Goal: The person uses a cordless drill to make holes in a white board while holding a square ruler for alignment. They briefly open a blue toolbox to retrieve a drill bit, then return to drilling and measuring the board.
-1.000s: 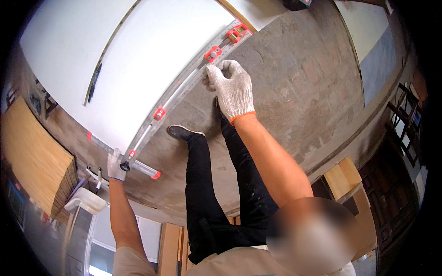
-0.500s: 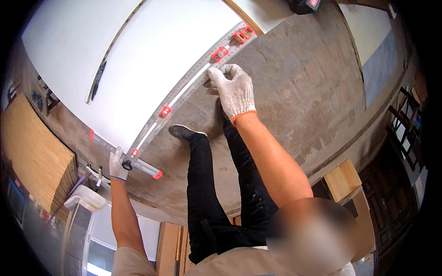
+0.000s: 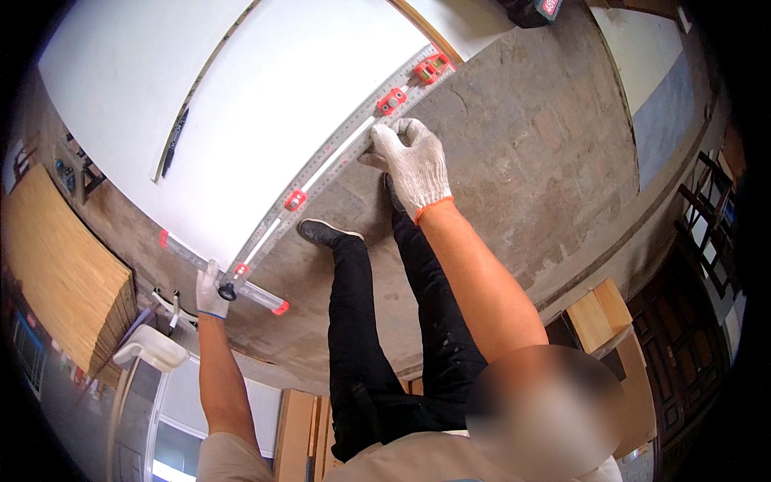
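Observation:
A long clear T-square [image 3: 325, 167] with red fittings lies along the near edge of a white board [image 3: 297, 88]. Its crossbar [image 3: 255, 292] has red end caps and a black knob where it meets the blade. At that end my gloved left hand [image 3: 212, 291] is closed round the crossbar, beside the knob. Farther up the blade, my gloved right hand [image 3: 414, 159] has its fingers bent and its thumb and fingertips gripping the near edge; the tips are partly hidden. A black pen [image 3: 174, 143] rests on the board, by a dark narrow slot.
A stack of tan sheets [image 3: 68, 265] stands at the left, near a white plastic seat [image 3: 151, 347]. Wooden boxes [image 3: 598, 313] are at the lower right. My shoe [image 3: 325, 233] is on the concrete floor [image 3: 522, 136], close to the board.
The T-square has shifted slightly right and toward me, and both hands have moved along with it. The board and pen look nearly unmoved.

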